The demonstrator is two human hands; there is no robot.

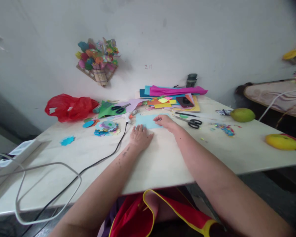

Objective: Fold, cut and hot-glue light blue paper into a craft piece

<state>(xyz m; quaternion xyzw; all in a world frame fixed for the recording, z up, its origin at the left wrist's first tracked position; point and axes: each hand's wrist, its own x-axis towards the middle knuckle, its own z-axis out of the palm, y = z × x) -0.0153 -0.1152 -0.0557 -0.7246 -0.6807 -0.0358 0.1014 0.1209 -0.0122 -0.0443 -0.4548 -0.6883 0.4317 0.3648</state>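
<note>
A light blue paper sheet (146, 121) lies flat on the white table (162, 158). My left hand (140, 137) rests palm down at its lower left edge, fingers spread and holding nothing. Over the right part of the sheet, my right hand (164, 121) has its fingers pinched together; whatever they hold, if anything, is too small to make out. A glue gun (128, 117) with a black cord lies just left of the sheet. To the right are black-handled scissors (194, 123) and a dark pencil (186, 114).
Paper flowers (107, 127) and a red plastic bag (70, 107) sit at the left. Coloured papers (172, 90) and a phone (184, 101) lie at the back. Two fruits (243, 115) are at the right. A white cable (80, 179) loops over the left front edge.
</note>
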